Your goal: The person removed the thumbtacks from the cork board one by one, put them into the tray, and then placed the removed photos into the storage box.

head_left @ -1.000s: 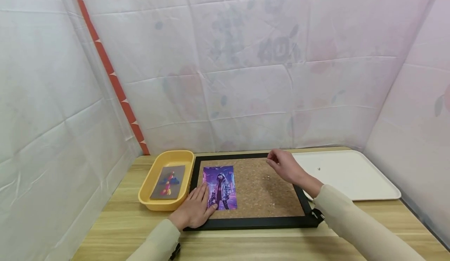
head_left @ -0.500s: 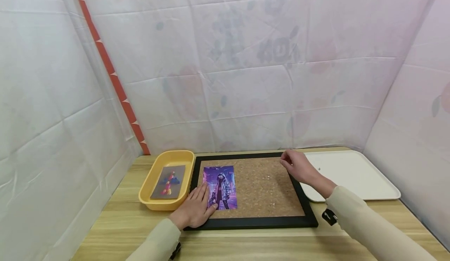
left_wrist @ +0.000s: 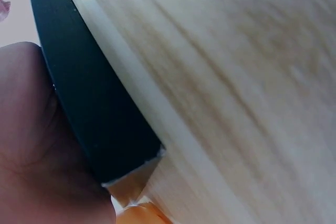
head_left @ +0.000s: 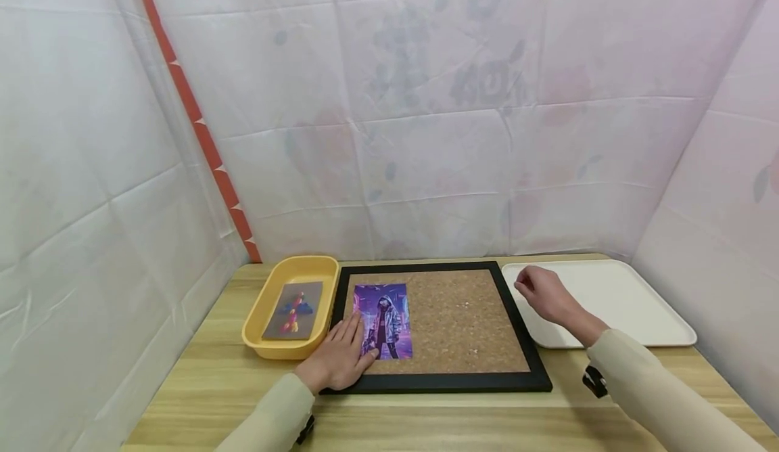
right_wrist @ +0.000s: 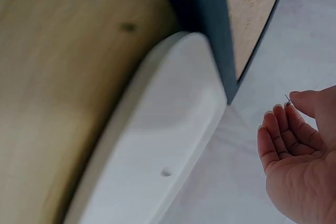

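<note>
My left hand (head_left: 341,355) lies flat, fingers spread, over the lower left of a purple picture card (head_left: 395,317) of a hooded figure. The card is on a black-framed cork board (head_left: 456,323); in the left wrist view my palm meets the black frame (left_wrist: 89,77). My right hand (head_left: 548,295) is raised over the left part of the white tray (head_left: 615,303). Its thumb and index finger pinch a tiny pin (right_wrist: 287,101), whose thin point shows in the right wrist view. One small pale object (right_wrist: 166,172) lies on the tray.
To the board's left stands a yellow tub (head_left: 252,330) with a grey picture card (head_left: 282,327) in it. All of this is on a wooden table (head_left: 426,421). White sheeting (head_left: 426,229) rises behind the table and at both sides.
My right hand has moved right, from above the cork to above the white tray. The left hand stays on the purple card. The head view has shifted slightly.
</note>
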The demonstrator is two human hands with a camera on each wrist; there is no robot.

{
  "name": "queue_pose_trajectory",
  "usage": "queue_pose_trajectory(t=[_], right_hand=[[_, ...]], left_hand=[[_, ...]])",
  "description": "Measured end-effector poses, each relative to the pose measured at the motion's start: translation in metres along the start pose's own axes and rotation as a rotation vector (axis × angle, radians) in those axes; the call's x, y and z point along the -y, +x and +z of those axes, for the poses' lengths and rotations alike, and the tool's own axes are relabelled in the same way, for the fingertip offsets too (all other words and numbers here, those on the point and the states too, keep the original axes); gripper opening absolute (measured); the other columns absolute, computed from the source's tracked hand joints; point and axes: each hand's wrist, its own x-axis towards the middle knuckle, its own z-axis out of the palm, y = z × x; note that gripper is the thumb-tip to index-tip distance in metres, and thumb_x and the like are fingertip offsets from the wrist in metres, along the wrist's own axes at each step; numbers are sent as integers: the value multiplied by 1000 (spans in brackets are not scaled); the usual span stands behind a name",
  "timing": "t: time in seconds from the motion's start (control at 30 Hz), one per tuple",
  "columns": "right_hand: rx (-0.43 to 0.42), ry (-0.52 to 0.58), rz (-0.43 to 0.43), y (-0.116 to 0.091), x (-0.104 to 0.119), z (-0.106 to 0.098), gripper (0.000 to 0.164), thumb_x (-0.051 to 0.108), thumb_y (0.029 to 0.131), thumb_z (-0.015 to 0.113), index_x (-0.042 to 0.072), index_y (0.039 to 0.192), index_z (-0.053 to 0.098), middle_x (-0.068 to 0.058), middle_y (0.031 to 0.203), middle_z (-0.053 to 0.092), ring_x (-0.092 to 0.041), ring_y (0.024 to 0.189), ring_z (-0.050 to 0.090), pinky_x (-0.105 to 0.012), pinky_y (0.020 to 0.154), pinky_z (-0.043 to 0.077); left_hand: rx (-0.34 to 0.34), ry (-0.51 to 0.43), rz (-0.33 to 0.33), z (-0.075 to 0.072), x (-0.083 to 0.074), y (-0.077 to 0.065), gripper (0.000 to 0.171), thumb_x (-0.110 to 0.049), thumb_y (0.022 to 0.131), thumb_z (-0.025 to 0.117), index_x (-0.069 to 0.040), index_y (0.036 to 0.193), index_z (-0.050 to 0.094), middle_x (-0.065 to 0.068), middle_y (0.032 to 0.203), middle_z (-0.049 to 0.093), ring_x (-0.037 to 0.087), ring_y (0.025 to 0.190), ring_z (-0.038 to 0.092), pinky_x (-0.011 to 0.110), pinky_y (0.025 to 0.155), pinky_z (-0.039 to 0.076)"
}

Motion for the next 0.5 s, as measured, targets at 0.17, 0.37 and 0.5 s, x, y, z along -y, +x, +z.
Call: queue_pose_trajectory(t=[0.17,0.37,0.5], right_hand=[[6,-23,22,-5,-16,1,8,-1,97,62,-5,91,64,-9,80,63,-18,69,53,-35,60,46],[14,-41,58,-10,-31,1,8,-2,96,61,-7,90,63,-12,80,62,-21,69,54,-35,60,45],[29,-56,83,-13,-39,1,8,-2,95,62,-8,89,62,-13,79,61,-21,69,53,-34,59,44]], left_hand=[[-1,12,1,3,2,2,82,-61,108,23,0,163,16,17,171,2,32,158,4,49,127,7],[-3,1,-6,2,1,2,80,-57,109,26,0,163,16,17,171,3,31,158,4,49,127,7],[-3,3,-8,2,1,2,79,-57,109,26,0,163,16,18,171,4,32,158,5,49,127,7]])
